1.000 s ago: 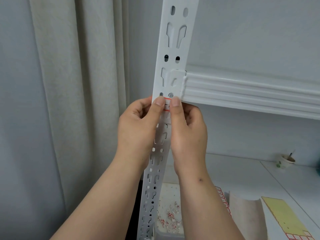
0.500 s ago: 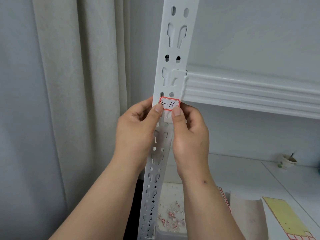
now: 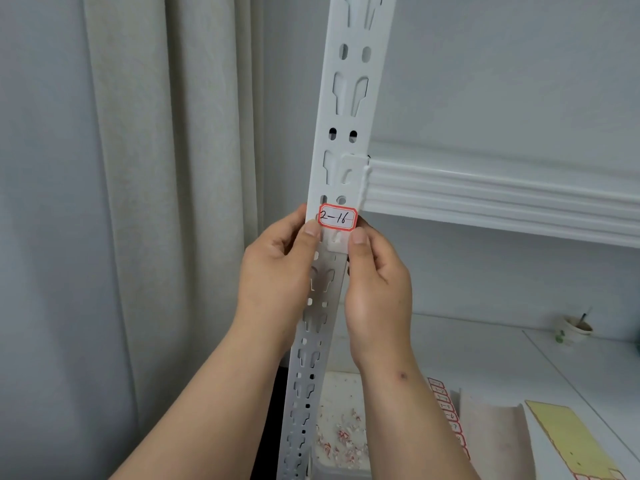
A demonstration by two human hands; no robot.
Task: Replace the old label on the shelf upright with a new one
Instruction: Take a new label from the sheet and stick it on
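Observation:
A white label [image 3: 337, 218] with a red border and handwritten "2-16" sits on the front of the white perforated shelf upright [image 3: 348, 98], just below where the shelf beam joins. My left hand [image 3: 277, 275] holds the upright from its left edge, thumb tip on the front just under the label's lower left corner. From the right edge my right hand [image 3: 377, 285] holds it too, with the thumb tip just under the lower right corner. Both sets of fingers curl behind the upright, out of sight.
A white shelf beam [image 3: 502, 199] runs right from the upright. A beige curtain [image 3: 156, 202] hangs at left. Below lie a white tray [image 3: 341, 386] with torn label scraps, a strip of red-bordered labels [image 3: 446, 410], a yellow backing sheet [image 3: 571, 441] and a small cup [image 3: 576, 329].
Both thumbs have slid down off the label, which was covered a second ago and now shows in full. The hands sit slightly lower on the upright.

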